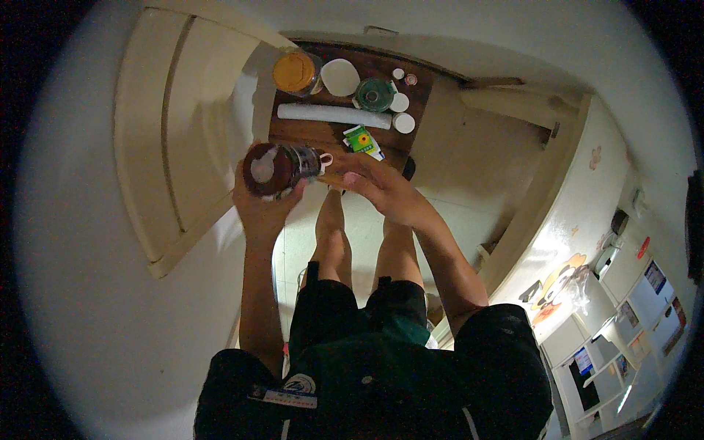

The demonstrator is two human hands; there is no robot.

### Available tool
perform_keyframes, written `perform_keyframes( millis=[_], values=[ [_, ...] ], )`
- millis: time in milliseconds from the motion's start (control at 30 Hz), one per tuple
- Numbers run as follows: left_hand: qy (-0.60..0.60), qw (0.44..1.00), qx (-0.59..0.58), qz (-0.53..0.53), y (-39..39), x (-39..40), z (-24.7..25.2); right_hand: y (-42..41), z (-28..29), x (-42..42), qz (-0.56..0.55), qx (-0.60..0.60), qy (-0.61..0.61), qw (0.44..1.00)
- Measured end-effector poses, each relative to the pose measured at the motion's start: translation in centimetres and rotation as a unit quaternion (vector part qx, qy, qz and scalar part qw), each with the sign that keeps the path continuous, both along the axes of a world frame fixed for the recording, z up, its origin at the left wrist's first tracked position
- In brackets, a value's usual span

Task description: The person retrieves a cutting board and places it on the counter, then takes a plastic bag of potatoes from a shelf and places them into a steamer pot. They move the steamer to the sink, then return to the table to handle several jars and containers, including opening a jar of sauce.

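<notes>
My left hand point(263, 212) is wrapped around a clear jar point(300, 165) that lies tilted, its dark reddish-brown end facing me. A small white loop point(326, 160) sticks out at the jar's far end. My right hand point(385, 190) is raised beside that end, fingers stretched toward the loop and somewhat apart, with nothing seen in them. Whether the fingertips touch the jar is unclear. Just beyond the right hand, a green and white packet point(363, 141) with a yellow flower picture rests on the dark wooden tabletop point(308, 131).
Across the tabletop lie a white roll point(333, 114), an orange-lidded jar point(294, 71), a white rounded container point(340, 77), a green round container point(375, 94) and several small white-capped containers point(404, 123). A cream panelled door point(203, 126) stands left. At right are a decorated white panel point(566, 236) and shelves point(610, 352).
</notes>
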State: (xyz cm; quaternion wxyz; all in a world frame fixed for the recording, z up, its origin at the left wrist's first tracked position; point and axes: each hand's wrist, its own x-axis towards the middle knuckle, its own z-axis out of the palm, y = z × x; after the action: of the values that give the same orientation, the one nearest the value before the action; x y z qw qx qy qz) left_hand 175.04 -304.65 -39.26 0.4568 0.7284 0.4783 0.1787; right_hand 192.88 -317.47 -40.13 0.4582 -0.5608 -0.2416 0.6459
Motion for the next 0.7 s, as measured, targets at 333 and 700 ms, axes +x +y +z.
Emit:
perform_keyframes(
  millis=[333,700],
  values=[
    [0.058,0.988,0.054,0.133,0.7,-0.7,-21.9,-1.2,-0.6,-0.6,-0.046,-0.002,-0.012,0.999],
    [0.109,0.977,-0.007,0.183,-1.6,2.2,-24.5,-2.5,-0.5,0.9,-0.063,-0.015,-0.006,0.998]
  ],
)
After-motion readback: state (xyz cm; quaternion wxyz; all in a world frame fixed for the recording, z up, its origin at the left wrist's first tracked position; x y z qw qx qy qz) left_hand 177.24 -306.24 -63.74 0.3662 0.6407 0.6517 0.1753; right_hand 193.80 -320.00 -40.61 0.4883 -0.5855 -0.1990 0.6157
